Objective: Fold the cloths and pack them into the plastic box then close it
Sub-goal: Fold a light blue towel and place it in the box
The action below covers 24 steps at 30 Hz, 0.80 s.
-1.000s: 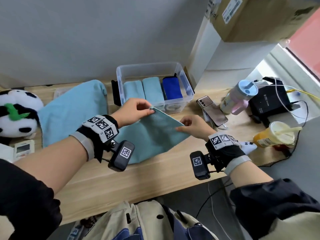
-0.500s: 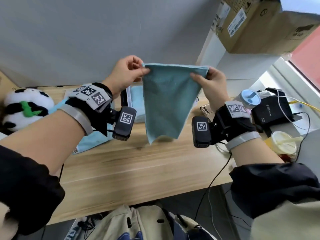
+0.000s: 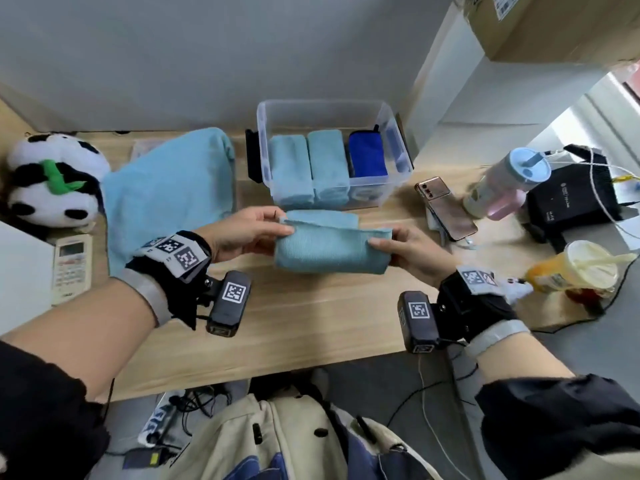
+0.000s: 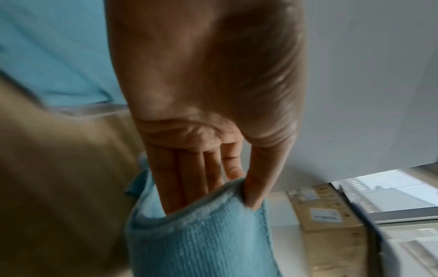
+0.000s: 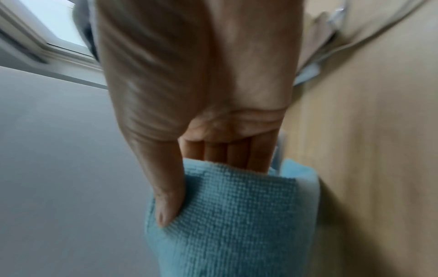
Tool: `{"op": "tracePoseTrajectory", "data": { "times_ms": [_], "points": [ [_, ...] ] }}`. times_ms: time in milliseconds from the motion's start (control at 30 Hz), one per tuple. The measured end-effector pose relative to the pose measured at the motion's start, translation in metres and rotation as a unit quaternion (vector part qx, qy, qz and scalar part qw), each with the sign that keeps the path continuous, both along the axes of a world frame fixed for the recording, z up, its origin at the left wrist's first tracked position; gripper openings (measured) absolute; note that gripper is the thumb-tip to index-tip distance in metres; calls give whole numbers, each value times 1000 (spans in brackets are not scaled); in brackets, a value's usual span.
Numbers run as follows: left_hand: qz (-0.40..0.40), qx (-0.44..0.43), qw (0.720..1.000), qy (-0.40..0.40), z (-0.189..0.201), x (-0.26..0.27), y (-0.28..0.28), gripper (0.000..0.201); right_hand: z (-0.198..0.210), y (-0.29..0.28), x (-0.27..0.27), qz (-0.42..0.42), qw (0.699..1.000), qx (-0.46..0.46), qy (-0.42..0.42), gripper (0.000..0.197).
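the teal cloth (image 3: 330, 249), doubled over just above the surface (image 3: 294, 327) in front of the plastic box (image 3: 391, 133), is pinched at each end by the left hand (image 3: 242, 233) and right hand (image 3: 412, 251), likely to keep its fold squared for packing.

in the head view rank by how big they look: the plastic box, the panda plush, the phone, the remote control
1. plastic box, clearly largest.
2. panda plush.
3. phone and remote control look about alike; the wide-angle lens and their different places on the desk make ranking those two unsure.
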<state>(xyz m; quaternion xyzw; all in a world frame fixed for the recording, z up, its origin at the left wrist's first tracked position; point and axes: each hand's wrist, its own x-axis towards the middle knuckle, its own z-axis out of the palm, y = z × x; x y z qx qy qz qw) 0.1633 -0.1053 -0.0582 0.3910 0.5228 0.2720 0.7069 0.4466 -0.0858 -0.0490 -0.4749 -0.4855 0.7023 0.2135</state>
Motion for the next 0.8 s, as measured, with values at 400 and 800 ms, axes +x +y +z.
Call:
{"op": "tracePoseTrajectory", "data": {
  "times_ms": [400,800],
  "points": [
    [-169,-193,963,84,-109,9,-80,13,-105,-67,12,135,959,-188,-161,11],
    [-143,-141,968,148,-112,15,-62,14,-121,-58,3,214,929,-32,-301,13]
  ]
}}
